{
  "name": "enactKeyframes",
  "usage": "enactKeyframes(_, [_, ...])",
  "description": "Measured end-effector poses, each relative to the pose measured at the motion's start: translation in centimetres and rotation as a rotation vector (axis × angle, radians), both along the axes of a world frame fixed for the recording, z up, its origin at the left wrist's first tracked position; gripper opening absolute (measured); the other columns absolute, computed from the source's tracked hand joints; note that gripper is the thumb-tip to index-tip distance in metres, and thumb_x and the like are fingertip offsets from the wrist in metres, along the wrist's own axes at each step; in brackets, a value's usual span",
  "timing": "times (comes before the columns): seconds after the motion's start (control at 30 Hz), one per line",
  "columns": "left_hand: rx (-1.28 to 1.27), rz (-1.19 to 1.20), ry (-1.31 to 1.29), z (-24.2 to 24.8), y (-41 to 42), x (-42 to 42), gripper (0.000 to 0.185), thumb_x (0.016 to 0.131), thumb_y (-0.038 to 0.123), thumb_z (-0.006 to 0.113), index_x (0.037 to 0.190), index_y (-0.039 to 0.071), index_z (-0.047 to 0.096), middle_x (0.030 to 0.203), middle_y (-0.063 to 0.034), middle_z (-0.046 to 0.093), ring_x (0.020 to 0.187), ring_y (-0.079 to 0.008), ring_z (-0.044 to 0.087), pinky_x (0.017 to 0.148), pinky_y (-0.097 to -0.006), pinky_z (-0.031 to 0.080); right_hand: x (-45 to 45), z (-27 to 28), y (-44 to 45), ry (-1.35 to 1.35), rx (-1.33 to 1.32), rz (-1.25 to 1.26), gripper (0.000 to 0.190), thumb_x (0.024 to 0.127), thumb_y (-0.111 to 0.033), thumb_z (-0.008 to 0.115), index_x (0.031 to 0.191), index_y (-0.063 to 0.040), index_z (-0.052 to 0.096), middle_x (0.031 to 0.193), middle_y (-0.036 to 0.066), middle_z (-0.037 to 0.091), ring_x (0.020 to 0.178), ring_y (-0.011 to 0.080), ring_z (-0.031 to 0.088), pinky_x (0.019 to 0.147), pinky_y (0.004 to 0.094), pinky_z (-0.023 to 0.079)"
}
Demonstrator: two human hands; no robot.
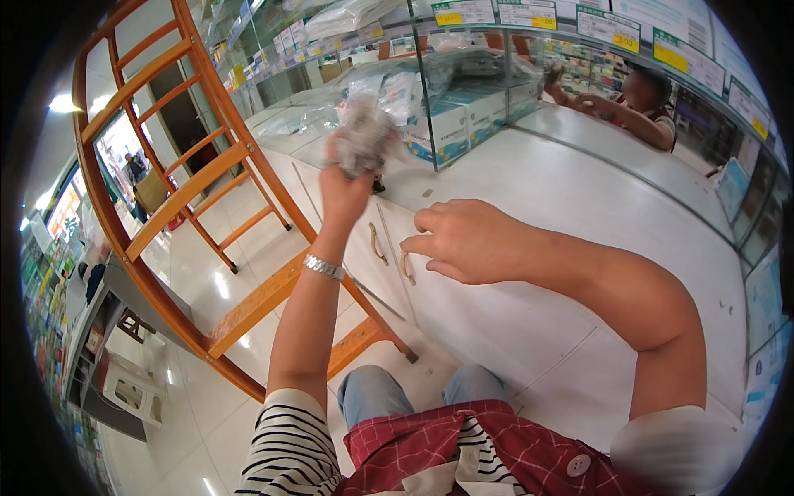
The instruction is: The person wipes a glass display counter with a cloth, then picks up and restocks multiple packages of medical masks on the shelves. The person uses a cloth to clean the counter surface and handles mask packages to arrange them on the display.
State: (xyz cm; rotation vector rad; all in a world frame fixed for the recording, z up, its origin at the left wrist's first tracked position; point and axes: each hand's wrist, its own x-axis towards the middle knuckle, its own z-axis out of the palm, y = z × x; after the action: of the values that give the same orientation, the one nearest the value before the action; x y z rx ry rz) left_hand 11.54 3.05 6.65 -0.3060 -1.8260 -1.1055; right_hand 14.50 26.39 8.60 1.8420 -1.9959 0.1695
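My left hand (347, 189), with a metal watch at its wrist, grips a crumpled greyish cloth (365, 136), blurred, held up above the left end of a white cabinet counter (570, 173). Level with the counter's front edge, my right hand (465, 242) hangs with its fingers apart and holds nothing. Below and behind its fingertips are two rope-like handles (377, 243) on the white cabinet doors. Just right of the cloth, blue and white cartons (453, 127) stand behind a glass panel, with clear plastic bags on and beside them.
A wooden ladder (177, 204) stands close on the left, its feet on the tiled floor. Glass shelves with price tags (608, 31) cross the top. A mirror at the back reflects a person (645, 105). Farther left are a white plastic stool (133, 387) and a grey desk (93, 322).
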Motion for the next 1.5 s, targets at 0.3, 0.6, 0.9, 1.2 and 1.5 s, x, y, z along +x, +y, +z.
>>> enactKeyframes(0.3, [-0.839,0.31,-0.392,-2.3,-2.2,-8.8,0.074,0.067,-0.004,0.061,0.137,0.01,0.04,0.115,-0.0233,0.051,0.111,-0.0418,0.05,0.093,-0.0444,0.045,-3.4,-2.3,-0.1,-0.084,-0.028,0.067,0.024,0.074,-0.014,0.069,0.097,-0.011,0.066,0.093,0.006,0.054,0.093,0.0235,0.053,0.075,0.035,0.047])
enactKeyframes(0.6, [-0.942,0.043,-0.116,-3.9,-7.5,-13.5,0.072,0.073,-0.01,0.052,0.141,-0.002,0.03,0.141,-0.0245,0.035,0.135,-0.0387,0.028,0.11,-0.0435,0.026,-6.7,-4.2,-0.7,0.064,-0.002,0.142,0.024,0.072,-0.024,0.064,0.094,-0.017,0.072,0.092,0.009,0.061,0.098,0.026,0.054,0.085,0.0376,0.045])
enactKeyframes(0.9, [-0.587,0.245,-0.213,-4.3,-10.0,-6.4,0.05,0.076,-0.015,0.04,0.123,-0.004,0.052,0.128,-0.019,0.051,0.119,-0.0332,0.051,0.091,-0.0387,0.046,-5.5,-4.5,-0.8,0.226,0.037,0.016,0.021,0.077,-0.029,0.062,0.095,-0.023,0.073,0.1,0.005,0.061,0.1,0.0266,0.055,0.081,0.0387,0.048])
enactKeyframes(1.2, [-0.494,-0.162,0.195,-1.6,5.0,1.7,0.021,0.082,-0.007,0.05,0.1,-0.003,0.062,0.109,-0.0179,0.063,0.103,-0.0327,0.06,0.09,-0.0371,0.045,-3.8,-4.6,-0.3,0.178,-0.023,0.034,0.014,0.076,-0.02,0.063,0.086,-0.019,0.072,0.088,0.006,0.06,0.095,0.0262,0.056,0.071,0.0383,0.049])
enactKeyframes(1.5, [-0.451,-0.277,0.126,-5.3,4.2,-2.3,0.036,0.08,0.003,0.04,0.106,-0.004,0.063,0.116,-0.019,0.061,0.105,-0.0342,0.059,0.091,-0.0386,0.045,-3.2,-3.7,-0.1,0.163,-0.129,0.055,0.006,0.074,-0.014,0.066,0.077,-0.014,0.07,0.081,0.001,0.057,0.085,0.0207,0.051,0.063,0.0332,0.043])
